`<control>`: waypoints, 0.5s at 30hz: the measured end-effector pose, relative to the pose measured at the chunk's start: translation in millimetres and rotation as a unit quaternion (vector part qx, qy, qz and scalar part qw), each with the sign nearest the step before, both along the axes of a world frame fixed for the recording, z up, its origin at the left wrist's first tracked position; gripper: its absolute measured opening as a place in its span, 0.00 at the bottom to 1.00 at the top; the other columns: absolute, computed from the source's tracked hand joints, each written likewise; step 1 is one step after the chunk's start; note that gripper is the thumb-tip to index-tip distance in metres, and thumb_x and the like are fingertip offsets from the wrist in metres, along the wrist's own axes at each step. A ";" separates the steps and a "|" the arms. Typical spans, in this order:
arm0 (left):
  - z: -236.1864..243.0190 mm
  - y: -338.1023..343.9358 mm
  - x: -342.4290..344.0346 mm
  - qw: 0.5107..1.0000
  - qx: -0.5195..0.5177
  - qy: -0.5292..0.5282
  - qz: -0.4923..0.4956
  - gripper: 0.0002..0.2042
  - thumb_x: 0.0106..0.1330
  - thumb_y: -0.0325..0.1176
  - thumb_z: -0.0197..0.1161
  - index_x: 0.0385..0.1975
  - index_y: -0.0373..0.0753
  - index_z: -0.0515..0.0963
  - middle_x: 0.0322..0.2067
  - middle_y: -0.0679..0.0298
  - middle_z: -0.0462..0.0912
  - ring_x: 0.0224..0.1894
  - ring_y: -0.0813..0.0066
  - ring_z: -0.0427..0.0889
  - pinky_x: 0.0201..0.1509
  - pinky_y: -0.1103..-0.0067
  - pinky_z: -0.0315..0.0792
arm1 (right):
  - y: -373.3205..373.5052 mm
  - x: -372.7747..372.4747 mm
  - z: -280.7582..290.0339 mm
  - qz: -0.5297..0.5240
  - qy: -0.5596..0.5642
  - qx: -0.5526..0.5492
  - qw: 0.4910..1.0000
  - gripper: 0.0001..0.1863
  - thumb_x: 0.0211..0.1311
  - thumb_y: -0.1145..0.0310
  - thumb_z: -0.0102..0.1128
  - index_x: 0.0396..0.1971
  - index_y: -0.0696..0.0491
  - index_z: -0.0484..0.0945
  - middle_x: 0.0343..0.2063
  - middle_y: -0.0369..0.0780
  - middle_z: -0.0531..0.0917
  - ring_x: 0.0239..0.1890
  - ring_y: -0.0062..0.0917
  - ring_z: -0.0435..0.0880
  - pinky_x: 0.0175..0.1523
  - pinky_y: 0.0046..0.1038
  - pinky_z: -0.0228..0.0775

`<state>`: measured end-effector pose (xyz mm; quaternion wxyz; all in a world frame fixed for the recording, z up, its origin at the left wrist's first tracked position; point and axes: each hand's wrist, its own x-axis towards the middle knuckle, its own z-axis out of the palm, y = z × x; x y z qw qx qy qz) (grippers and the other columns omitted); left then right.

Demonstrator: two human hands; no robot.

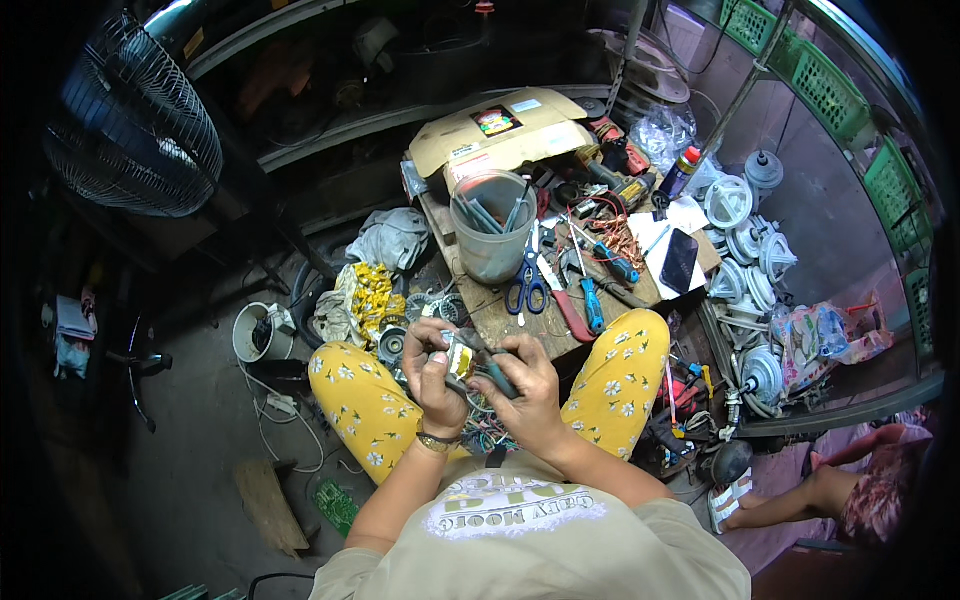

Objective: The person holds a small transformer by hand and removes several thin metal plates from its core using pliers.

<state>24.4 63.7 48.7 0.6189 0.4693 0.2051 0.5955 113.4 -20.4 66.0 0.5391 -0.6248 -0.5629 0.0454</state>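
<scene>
Above my lap, my left hand [434, 390] is closed on a small metal-edged block with yellow wrapping [461, 360], which looks like a small transformer. My right hand [533, 390] grips a hand tool with dark green handles [502, 380], seemingly pliers. Its dark head meets the right side of the block; the exact contact is hidden by my fingers. Just beyond my hands is a low wooden worktable [490, 318]. On it lie blue-handled scissors [527, 285], a knife with a red handle [572, 315] and a blue screwdriver [592, 305].
A plastic bucket [490, 245] holding rods stands on the table near a cardboard box [500, 140], a phone [679, 262] and copper wire [622, 245]. White plastic parts [745, 240] pile up rightward. A fan [140, 130] stands left; another person's leg [800, 503] shows lower right.
</scene>
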 end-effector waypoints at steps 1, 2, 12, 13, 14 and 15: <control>-1.0 0.5 1.4 1.000 -0.013 -0.003 -0.007 0.10 0.53 0.37 0.52 0.29 0.38 0.64 0.33 0.59 0.70 0.36 0.74 0.69 0.44 0.78 0.67 | 0.9 1.0 1.0 -0.006 0.008 0.000 1.000 0.15 0.43 0.69 0.73 0.30 0.58 0.79 0.33 0.43 0.75 0.36 0.38 0.75 0.40 0.35 0.68; -0.4 0.7 3.7 1.000 -0.026 -0.005 -0.014 0.10 0.54 0.37 0.52 0.29 0.38 0.64 0.34 0.59 0.70 0.36 0.75 0.69 0.44 0.78 0.66 | 2.4 2.6 2.3 -0.011 0.015 0.001 1.000 0.14 0.43 0.69 0.72 0.30 0.58 0.79 0.33 0.43 0.75 0.36 0.38 0.75 0.40 0.36 0.68; -0.1 7.4 -15.8 0.897 -0.313 -0.036 -0.309 0.23 0.64 0.43 0.56 0.58 0.47 0.61 0.46 0.63 0.74 0.42 0.69 0.78 0.24 0.77 0.72 | 24.0 58.3 -16.5 0.064 0.377 -0.065 0.922 0.10 0.66 0.70 0.53 0.43 0.59 0.76 0.39 0.37 0.78 0.41 0.22 0.77 0.46 0.25 0.70; -1.4 7.4 -16.6 0.899 -0.308 -0.032 -0.309 0.23 0.65 0.42 0.56 0.58 0.48 0.61 0.45 0.63 0.74 0.41 0.70 0.78 0.24 0.78 0.72 | 23.3 61.9 -18.4 0.077 0.410 -0.063 0.906 0.12 0.68 0.67 0.53 0.45 0.58 0.76 0.39 0.36 0.79 0.42 0.21 0.78 0.45 0.24 0.71; -1.9 7.6 -16.5 0.901 -0.303 -0.028 -0.309 0.23 0.66 0.41 0.56 0.59 0.48 0.60 0.45 0.63 0.74 0.39 0.71 0.77 0.24 0.79 0.72 | 20.3 68.1 -17.6 0.072 0.357 -0.084 0.928 0.11 0.66 0.71 0.53 0.45 0.58 0.75 0.46 0.40 0.78 0.45 0.27 0.80 0.49 0.27 0.71; -2.2 8.7 -17.3 0.904 -0.298 -0.025 -0.306 0.23 0.67 0.40 0.56 0.60 0.48 0.60 0.44 0.62 0.74 0.38 0.72 0.77 0.24 0.79 0.72 | 17.7 72.1 -13.6 0.060 0.232 -0.079 0.968 0.11 0.63 0.73 0.53 0.44 0.58 0.75 0.47 0.41 0.78 0.47 0.30 0.79 0.51 0.28 0.70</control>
